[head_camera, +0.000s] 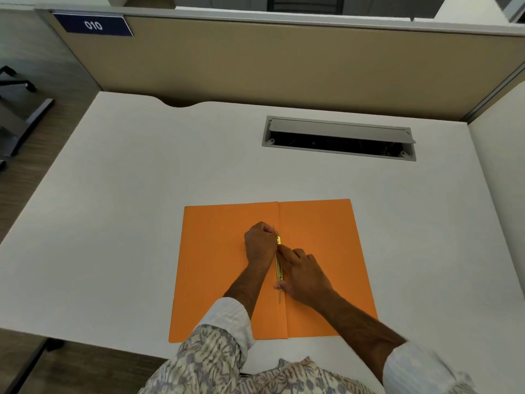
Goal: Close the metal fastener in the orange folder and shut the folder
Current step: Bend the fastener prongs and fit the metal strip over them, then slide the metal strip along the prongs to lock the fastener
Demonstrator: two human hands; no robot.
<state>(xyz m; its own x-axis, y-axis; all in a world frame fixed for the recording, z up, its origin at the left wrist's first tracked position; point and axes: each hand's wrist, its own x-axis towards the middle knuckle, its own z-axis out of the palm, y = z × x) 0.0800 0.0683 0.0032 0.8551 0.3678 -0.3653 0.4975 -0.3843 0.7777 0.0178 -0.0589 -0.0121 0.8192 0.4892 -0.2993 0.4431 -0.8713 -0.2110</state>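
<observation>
An orange folder (pixel 321 237) lies open and flat on the white desk, near its front edge. A thin brass fastener (pixel 278 268) runs along the folder's centre crease. My left hand (pixel 260 243) is curled into a fist at the fastener's upper end, its fingertips pinching the top prong. Just right of the crease, my right hand (pixel 304 275) lies over the fastener's lower half, the index finger pressing on the bar and the thumb touching its lower end. Both hands hide parts of the fastener.
A white desk (pixel 127 180) carries the folder. A grey cable hatch (pixel 339 137) is open at the back right. A tan partition (pixel 284 61) with a blue "010" label (pixel 93 25) closes the far side. Floor and chair legs (pixel 17 81) lie off the left edge.
</observation>
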